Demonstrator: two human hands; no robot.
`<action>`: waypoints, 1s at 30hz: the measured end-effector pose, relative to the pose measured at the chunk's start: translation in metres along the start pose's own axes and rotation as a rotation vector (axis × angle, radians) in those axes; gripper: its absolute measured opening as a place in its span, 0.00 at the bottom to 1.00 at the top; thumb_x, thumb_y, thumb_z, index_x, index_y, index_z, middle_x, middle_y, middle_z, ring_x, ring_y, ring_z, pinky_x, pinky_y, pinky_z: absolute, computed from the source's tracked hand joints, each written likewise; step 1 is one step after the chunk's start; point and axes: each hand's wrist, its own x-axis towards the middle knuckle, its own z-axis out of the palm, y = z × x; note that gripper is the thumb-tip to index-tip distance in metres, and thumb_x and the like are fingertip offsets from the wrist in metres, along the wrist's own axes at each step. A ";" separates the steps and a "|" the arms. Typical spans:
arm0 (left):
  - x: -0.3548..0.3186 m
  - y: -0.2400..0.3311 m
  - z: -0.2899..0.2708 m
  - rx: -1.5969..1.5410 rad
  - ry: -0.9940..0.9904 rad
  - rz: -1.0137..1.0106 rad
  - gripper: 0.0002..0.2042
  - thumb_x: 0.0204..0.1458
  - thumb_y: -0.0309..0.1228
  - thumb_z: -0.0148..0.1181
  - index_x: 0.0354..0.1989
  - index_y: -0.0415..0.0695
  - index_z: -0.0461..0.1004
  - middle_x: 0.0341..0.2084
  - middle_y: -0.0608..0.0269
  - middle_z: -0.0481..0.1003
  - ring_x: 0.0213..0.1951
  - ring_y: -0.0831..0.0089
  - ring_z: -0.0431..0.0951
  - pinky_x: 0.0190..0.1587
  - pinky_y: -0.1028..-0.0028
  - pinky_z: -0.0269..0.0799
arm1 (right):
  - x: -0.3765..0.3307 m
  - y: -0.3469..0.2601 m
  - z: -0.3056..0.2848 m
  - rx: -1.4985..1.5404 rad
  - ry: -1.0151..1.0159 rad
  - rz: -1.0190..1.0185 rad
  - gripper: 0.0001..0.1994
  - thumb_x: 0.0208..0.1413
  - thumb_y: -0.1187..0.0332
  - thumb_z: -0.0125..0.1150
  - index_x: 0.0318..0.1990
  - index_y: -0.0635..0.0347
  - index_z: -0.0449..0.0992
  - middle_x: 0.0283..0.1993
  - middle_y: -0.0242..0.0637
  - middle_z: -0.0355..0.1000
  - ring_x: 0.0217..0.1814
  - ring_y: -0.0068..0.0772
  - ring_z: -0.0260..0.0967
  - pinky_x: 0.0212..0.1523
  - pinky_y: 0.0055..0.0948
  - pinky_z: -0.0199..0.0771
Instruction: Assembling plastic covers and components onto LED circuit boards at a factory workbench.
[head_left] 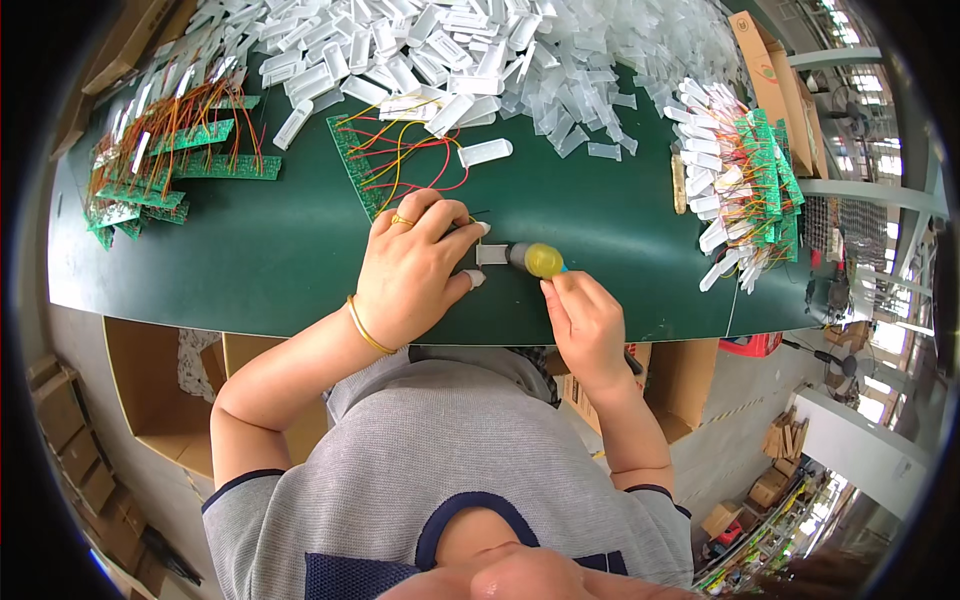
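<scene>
My left hand [415, 262] reaches over the table from the left, white covers on its thumb and index fingertips. Those two fingertips sit at the left end of a small white plastic case [492, 255], gripping it. Pinched in the fingers of my right hand [590, 325] is a small tool with a translucent yellow round part [543, 261] and a grey end. The grey end meets the right end of the case; whether it presses on it, I cannot tell. Just beyond my left hand lies a green circuit board [352, 165] with red and yellow wires, beside another white case [486, 153].
White cases [400, 50] and clear plastic pieces [590, 80] are heaped at the back. Wired circuit boards [225, 167] pile up at the far left. Boards joined to white cases [735, 170] stack on the right, near a cardboard box [775, 85]. The green table [270, 270] has a curved front edge.
</scene>
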 end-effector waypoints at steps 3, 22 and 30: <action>0.006 -0.011 -0.008 0.029 0.063 0.057 0.25 0.44 0.31 0.79 0.55 0.49 0.84 0.54 0.57 0.77 0.63 0.51 0.73 0.64 0.53 0.71 | 0.007 0.018 0.001 -0.045 0.028 0.044 0.07 0.64 0.74 0.73 0.46 0.65 0.84 0.41 0.42 0.82 0.38 0.47 0.81 0.37 0.41 0.82; 0.062 -0.034 -0.071 0.363 0.518 0.296 0.30 0.49 0.14 0.62 0.65 0.42 0.78 0.45 0.58 0.81 0.47 0.55 0.81 0.51 0.60 0.77 | 0.137 0.009 -0.005 0.170 0.416 -0.264 0.21 0.52 0.69 0.81 0.51 0.62 0.79 0.53 0.45 0.81 0.54 0.54 0.80 0.53 0.48 0.80; 0.054 -0.032 -0.087 0.340 0.563 0.255 0.30 0.48 0.18 0.67 0.64 0.43 0.79 0.53 0.57 0.80 0.57 0.53 0.78 0.60 0.56 0.74 | 0.126 0.059 -0.044 -0.077 0.475 -0.072 0.12 0.59 0.69 0.81 0.44 0.61 0.81 0.41 0.42 0.81 0.42 0.49 0.80 0.43 0.43 0.79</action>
